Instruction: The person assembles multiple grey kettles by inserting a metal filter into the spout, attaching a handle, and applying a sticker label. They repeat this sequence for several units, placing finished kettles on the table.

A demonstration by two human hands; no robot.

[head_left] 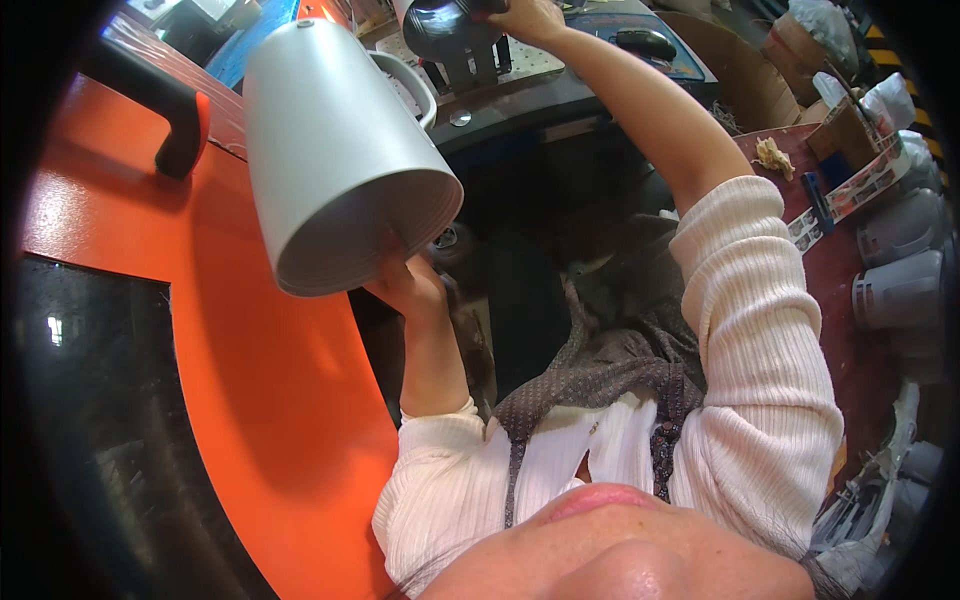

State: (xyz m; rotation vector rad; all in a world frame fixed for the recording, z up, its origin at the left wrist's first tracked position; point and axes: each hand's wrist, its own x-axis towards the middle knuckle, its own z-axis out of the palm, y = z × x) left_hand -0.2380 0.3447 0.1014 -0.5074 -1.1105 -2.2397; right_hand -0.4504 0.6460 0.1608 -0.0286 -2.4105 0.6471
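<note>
A large silver-grey tapered cylinder (340, 150), hollow with a ribbed inner rim, tilts at the left with its wide mouth toward me. My left hand (408, 285) grips that mouth from below, its fingers reaching inside, where the tips are hard to see. At the top edge my right hand (530, 20) is stretched far forward. Its fingers close against the side of a black rounded part (445, 28), which sits above a black bracket on a perforated plate (530, 58). The frame's edge cuts off some of that part.
An orange machine panel (270, 400) with a black handle (180, 130) fills the left. A black computer mouse (645, 43) lies on a blue mat. On the right stand a cardboard box (720, 65), a reddish surface (850, 370) and several grey cups (900, 290).
</note>
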